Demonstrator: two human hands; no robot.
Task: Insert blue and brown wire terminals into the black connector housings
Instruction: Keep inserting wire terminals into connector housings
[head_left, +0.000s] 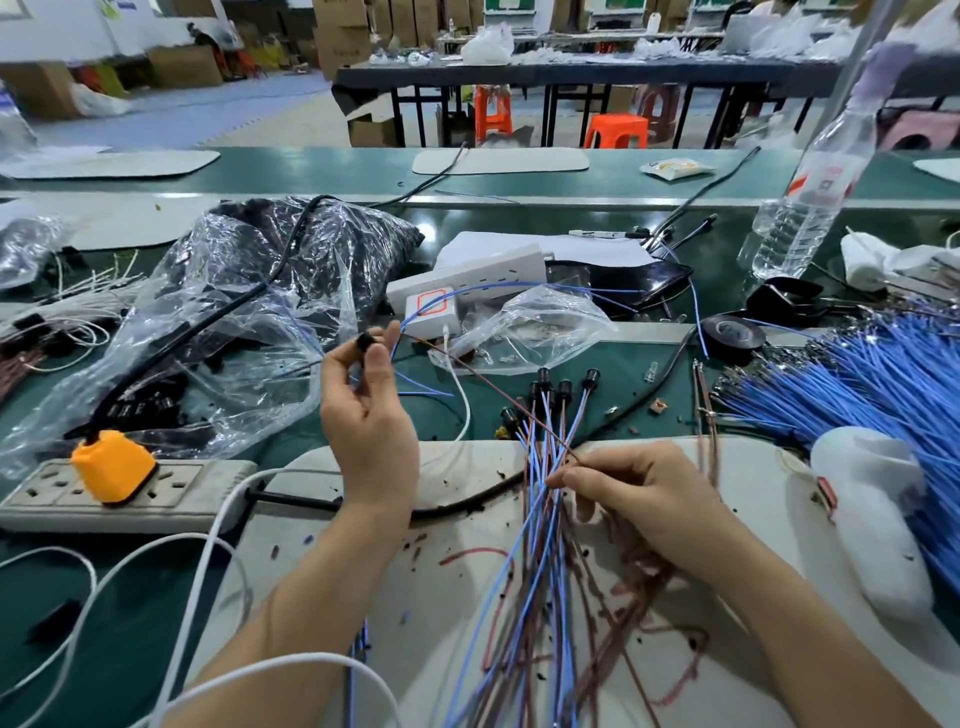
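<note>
left fingers: your left hand is raised off the surface, its fingers clamped on one small black connector housing.
right fingers: your right hand sits low over the white mat, its fingers pinched together on a thin brown wire.
wire run: the brown wire rises up and left from your pinch toward the housing. its terminal end is near the housing, but you cannot tell whether it is in a cavity.
blue wire: a blue wire loops just beside your left hand. whether it is seated in that housing is not visible.
finished leads: the brown wire crosses a fan of wired housings lying under your right hand.
risk, aim: you hold the wire far from its tip, so the long free span can flex and the terminal may miss the cavity or bend at its mouth.
risk, snag: pulling or feeding the wire could drag it across the finished leads and tangle them.
risk, grip: the housing is small, so it may twist in your pinch as the terminal pushes in, leaving it half seated.
further out: a clear bag of black parts lies to the left, a heap of loose blue wires to the right.
</note>
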